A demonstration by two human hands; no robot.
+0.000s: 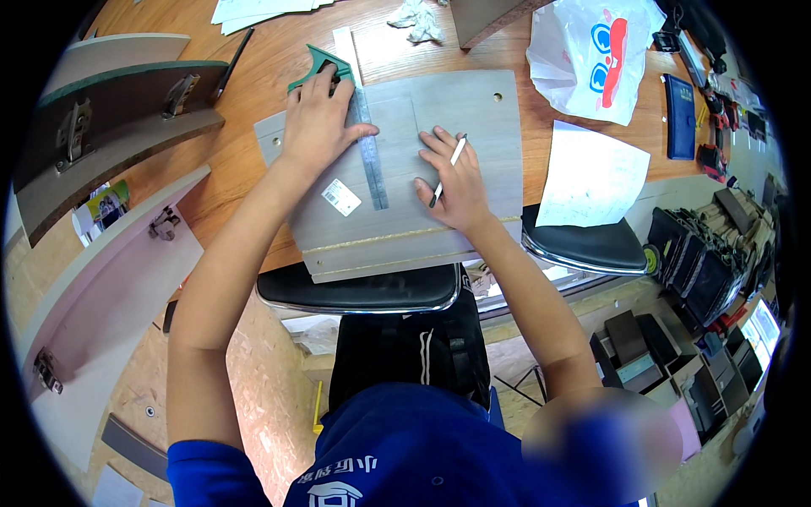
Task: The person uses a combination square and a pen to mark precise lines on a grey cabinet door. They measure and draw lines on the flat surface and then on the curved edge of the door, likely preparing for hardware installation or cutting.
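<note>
A grey wood-grain panel (473,110) lies on the wooden table before me, with a white label (341,197) stuck on it. My left hand (317,127) grips the green stock of a square (321,61), its thumb out beside the blade. The square's long metal blade (369,160) lies across the panel, pointing toward me. A slim white pen (459,150) with a dark end sits between the fingers of my right hand (456,186), which rests on the panel right of the blade. Faint lines mark the panel between my hands.
Curved-looking boards with metal hinges (180,95) stand at the left. At the right are a plastic bag (583,59), a written sheet (591,173) and a dark blue booklet (679,117). Black stools (363,289) stand under the near edge. A brown board (490,17) stands at the back.
</note>
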